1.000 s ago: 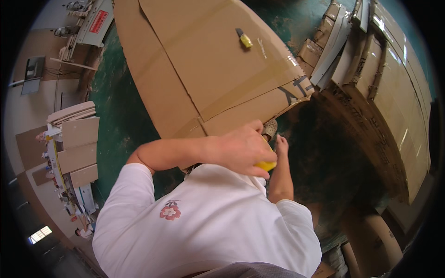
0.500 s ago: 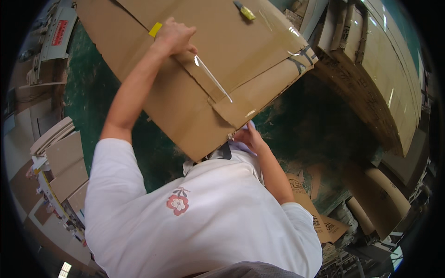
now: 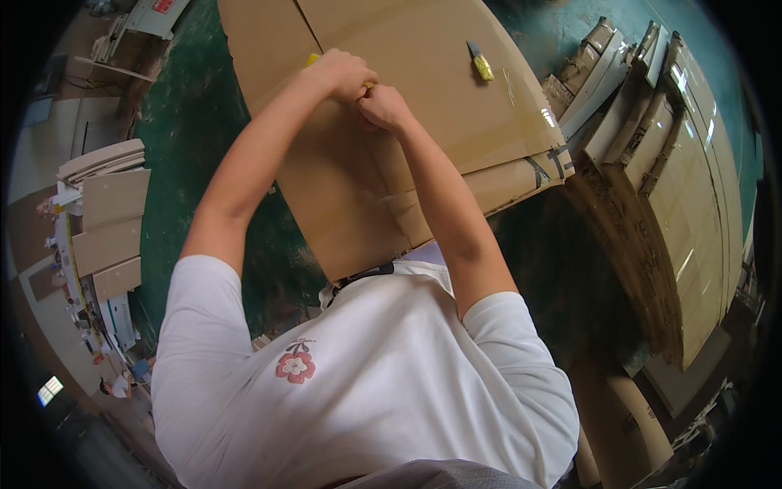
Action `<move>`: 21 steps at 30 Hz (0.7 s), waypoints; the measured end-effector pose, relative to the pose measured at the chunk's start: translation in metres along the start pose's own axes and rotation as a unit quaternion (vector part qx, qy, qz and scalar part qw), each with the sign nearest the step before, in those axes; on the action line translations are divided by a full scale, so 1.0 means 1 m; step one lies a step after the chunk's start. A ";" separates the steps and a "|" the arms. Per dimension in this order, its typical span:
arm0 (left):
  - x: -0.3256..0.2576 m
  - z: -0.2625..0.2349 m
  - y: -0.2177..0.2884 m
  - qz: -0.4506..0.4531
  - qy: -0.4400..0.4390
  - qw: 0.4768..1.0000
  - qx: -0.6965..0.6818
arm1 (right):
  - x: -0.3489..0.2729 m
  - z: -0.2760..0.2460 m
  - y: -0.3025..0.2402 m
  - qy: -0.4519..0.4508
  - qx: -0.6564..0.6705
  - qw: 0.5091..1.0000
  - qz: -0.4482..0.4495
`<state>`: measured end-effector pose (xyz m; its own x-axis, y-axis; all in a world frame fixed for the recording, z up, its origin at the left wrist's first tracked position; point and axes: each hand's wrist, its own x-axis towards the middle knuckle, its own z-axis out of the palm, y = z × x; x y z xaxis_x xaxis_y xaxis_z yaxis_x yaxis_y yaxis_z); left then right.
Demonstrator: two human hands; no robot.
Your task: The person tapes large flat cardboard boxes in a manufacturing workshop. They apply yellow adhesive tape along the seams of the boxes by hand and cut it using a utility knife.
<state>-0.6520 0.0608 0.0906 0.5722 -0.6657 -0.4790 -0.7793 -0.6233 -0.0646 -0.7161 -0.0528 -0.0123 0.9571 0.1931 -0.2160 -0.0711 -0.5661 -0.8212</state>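
A large brown cardboard box (image 3: 440, 90) lies in front of me, its near end by my waist. Over the lengthwise seam of its top, my left hand (image 3: 346, 75) is closed on what looks like a roll of tape, mostly hidden under the fingers. A bright yellow bit (image 3: 311, 59) shows beside that hand. My right hand (image 3: 383, 106) meets the left one, fingers curled in; a small yellowish edge shows between them, and what the right fingers pinch is hidden. Farther right on the box top rests a utility knife (image 3: 482, 65) with a yellow-wrapped handle, beyond both hands.
Long wrapped cardboard packages (image 3: 692, 196) are stacked on the right. Pale boards (image 3: 114, 200) stand at the left, across the green floor (image 3: 183, 147). Loose brown cardboard (image 3: 623, 424) lies at the lower right.
My right hand has gone from the box's near edge up to my left hand. The stretched clear strip by the left hand no longer shows. The view has turned, shifting the box rightward.
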 end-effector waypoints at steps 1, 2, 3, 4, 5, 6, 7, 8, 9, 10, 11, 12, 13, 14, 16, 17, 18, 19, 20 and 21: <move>-0.009 0.009 0.004 -0.038 0.012 0.999 -0.006 | -0.002 -0.005 0.001 0.044 -0.072 0.994 -0.067; -0.013 0.014 0.001 -0.078 0.032 0.996 -0.010 | -0.005 -0.021 0.003 0.123 -0.097 0.984 -0.079; -0.019 0.025 0.000 -0.094 0.070 0.993 -0.023 | -0.007 -0.040 0.010 0.200 -0.117 0.968 -0.094; -0.023 0.033 0.004 -0.100 0.100 0.989 -0.038 | -0.001 -0.061 0.030 0.324 -0.161 0.929 -0.078; -0.034 0.041 0.002 -0.125 0.123 0.982 -0.069 | 0.000 -0.087 0.040 0.439 -0.266 0.846 -0.144; -0.034 0.044 0.007 -0.128 0.143 0.978 -0.081 | -0.002 -0.110 0.067 0.433 -0.322 0.840 -0.061; -0.031 0.045 0.011 -0.127 0.164 0.974 -0.091 | -0.005 -0.130 0.098 0.380 -0.325 0.866 0.025; -0.027 0.044 0.013 -0.125 0.187 0.969 -0.099 | -0.005 -0.142 0.114 0.325 -0.324 0.882 0.110; -0.026 0.041 0.012 -0.131 0.173 0.971 -0.098 | -0.006 -0.144 0.110 0.275 -0.327 0.898 0.106; -0.027 0.042 0.014 -0.140 0.156 0.973 -0.100 | -0.015 -0.140 0.105 0.219 -0.330 0.913 0.101; -0.028 0.044 0.014 -0.148 0.140 0.974 -0.103 | -0.027 -0.134 0.100 0.163 -0.333 0.924 0.096; -0.031 0.048 0.014 -0.151 0.144 0.973 -0.101 | -0.043 -0.124 0.078 0.018 -0.097 0.989 0.114; -0.034 0.051 0.013 -0.151 0.148 0.972 -0.098 | -0.063 -0.109 0.049 -0.127 0.147 0.973 0.127; -0.035 0.051 0.011 -0.143 0.155 0.973 -0.092 | -0.079 -0.089 0.030 -0.221 0.245 0.938 0.102; -0.036 0.045 0.004 -0.122 0.151 0.975 -0.111 | -0.073 -0.031 0.018 -0.105 0.106 0.987 0.050; -0.038 0.047 0.002 -0.112 0.146 0.975 -0.122 | -0.056 -0.009 0.009 -0.031 0.154 0.971 0.178; -0.046 0.063 -0.005 -0.135 0.203 0.956 -0.164 | -0.047 0.007 0.005 0.040 0.145 0.975 0.165; -0.053 0.073 -0.020 -0.153 0.267 0.931 -0.198 | -0.033 0.015 -0.003 0.121 0.136 0.973 0.144; -0.061 0.084 -0.032 -0.169 0.330 0.900 -0.231 | -0.026 0.022 -0.011 0.201 0.126 0.964 0.123; -0.061 0.069 -0.025 -0.194 0.286 0.877 -0.333 | -0.020 0.022 0.001 0.320 0.048 0.943 0.073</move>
<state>-0.6853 0.1457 0.0611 0.9444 -0.3287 -0.0034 -0.2848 -0.8234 0.4908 -0.7417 -0.0395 -0.0201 0.9062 -0.4228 0.0080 -0.2106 -0.4676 -0.8585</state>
